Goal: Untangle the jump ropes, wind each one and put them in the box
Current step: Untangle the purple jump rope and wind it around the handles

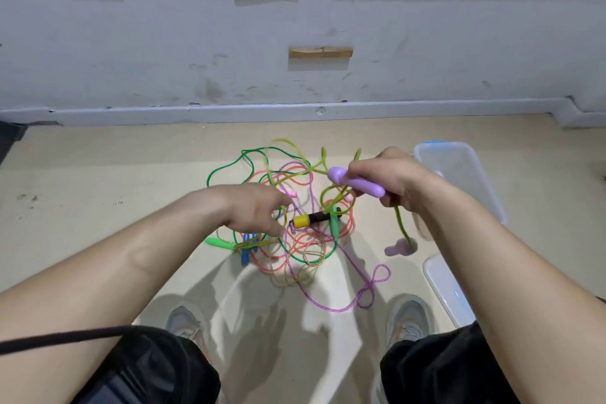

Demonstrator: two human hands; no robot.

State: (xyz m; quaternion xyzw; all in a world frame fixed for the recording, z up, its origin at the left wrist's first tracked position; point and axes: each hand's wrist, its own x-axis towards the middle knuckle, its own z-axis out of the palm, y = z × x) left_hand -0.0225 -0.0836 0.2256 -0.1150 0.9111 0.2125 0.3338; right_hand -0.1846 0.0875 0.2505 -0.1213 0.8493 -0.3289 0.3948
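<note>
The right hand (390, 174) is wrapped round a purple handle (357, 182), lifted clear of the floor. A yellow-green cord (401, 223) runs from under that hand down to the other purple handle (398, 248), which dangles below the wrist. More loops of the same cord trail off from beside the thumb into the pile (295, 239).

The left hand (252, 207) is down in the pile, fingers pointing at the cords. It is blurred, so I cannot tell whether it pinches one or only touches.

The ropes lie knotted on the floor between and beyond the two hands. None is wound and none is in the box (459, 174), which sits just past the right hand with its lid (442, 285) nearer the right forearm.

The main risk, to my eye, is pulling too hard. The yellow-green cord loops round the black handle (314, 218) just off the left fingertips. A sharp lift of the right hand would likely cinch those loops and drag the whole pile up instead of freeing one rope.

If the left hand does not pin the other cords, the green and pink ones may ride along and knot tighter. The dangling handle could also swing back into the pile and catch a fresh loop, or knock the box.
</note>
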